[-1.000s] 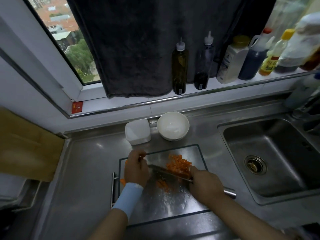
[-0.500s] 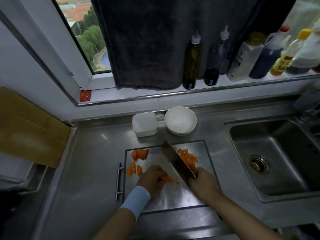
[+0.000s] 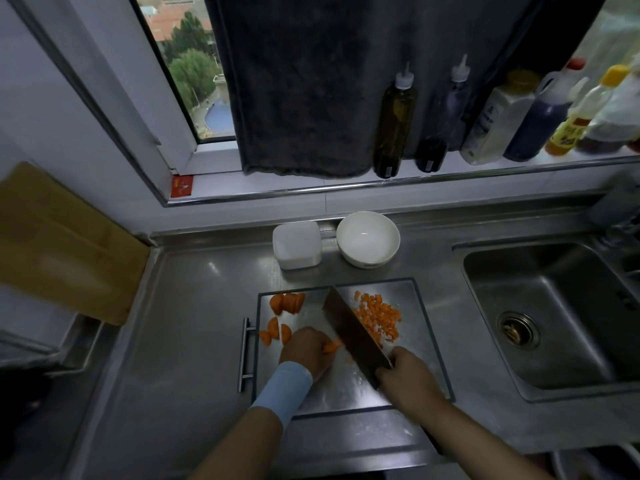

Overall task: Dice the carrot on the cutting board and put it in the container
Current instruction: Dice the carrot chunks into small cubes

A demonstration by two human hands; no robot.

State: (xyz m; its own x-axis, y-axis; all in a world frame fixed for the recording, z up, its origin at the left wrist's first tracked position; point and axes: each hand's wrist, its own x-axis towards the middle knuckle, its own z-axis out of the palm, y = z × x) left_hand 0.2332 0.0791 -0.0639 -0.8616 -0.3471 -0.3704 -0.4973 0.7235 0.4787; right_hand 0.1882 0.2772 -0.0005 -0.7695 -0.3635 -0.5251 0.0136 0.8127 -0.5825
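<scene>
A steel cutting board (image 3: 422, 344) lies on the counter in front of me. A pile of diced carrot (image 3: 377, 317) sits on its right half. Larger carrot chunks (image 3: 286, 302) and a few half slices (image 3: 275, 332) lie on its left half. My left hand (image 3: 306, 351), with a blue wristband, presses down on a carrot piece (image 3: 331, 346) near the board's middle. My right hand (image 3: 410, 379) grips the handle of a cleaver (image 3: 353, 332), whose blade stands right beside that piece. A white square container (image 3: 296, 249) and a white bowl (image 3: 367, 239) stand behind the board.
A steel sink (image 3: 554, 320) lies to the right. Several bottles (image 3: 394, 123) line the window sill under a dark hanging cloth (image 3: 304, 81). A wooden board (image 3: 59, 244) leans at the left wall. The board's handle (image 3: 245, 355) sticks out on its left.
The cleaver went from lying flat and sweeping dice to standing on edge. My left hand moved from the board's far left to the middle and now holds a carrot piece against the blade.
</scene>
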